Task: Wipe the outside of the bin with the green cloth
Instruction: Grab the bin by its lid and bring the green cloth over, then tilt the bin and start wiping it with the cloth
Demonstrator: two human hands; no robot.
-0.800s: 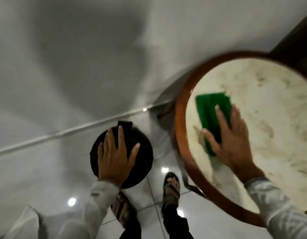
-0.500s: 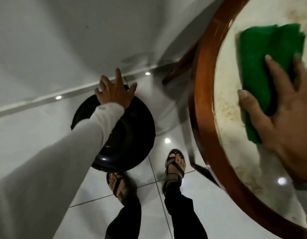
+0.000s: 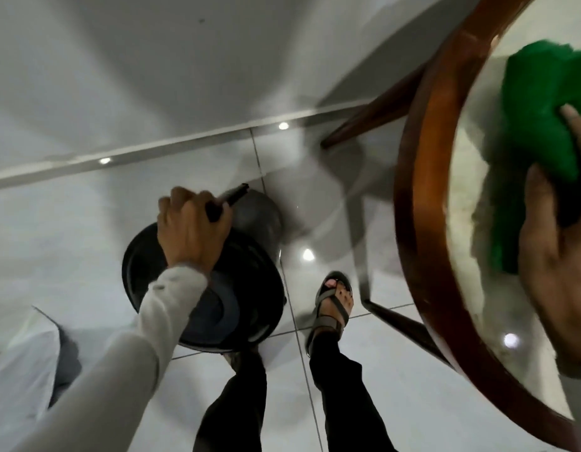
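A round black bin (image 3: 250, 288) stands on the floor tiles below me, its dark lid facing up and a grey side wall showing at the far edge. My left hand (image 3: 191, 230) is closed around the bin's black handle at the far rim. The green cloth (image 3: 540, 119) lies bunched on the round table top at the right. My right hand (image 3: 556, 256) grips the cloth, fingers curled into its folds.
The round table (image 3: 419, 190) has a wide brown wooden rim, a pale marbled top and dark legs reaching the floor. My two sandalled feet (image 3: 331, 301) stand between bin and table. A white wall and skirting run behind the bin. Something pale lies at the lower left.
My left hand went from lying flat on the bin's lid to closing on its handle. My right hand has bunched the flat cloth into its grip. The view has tilted further down.
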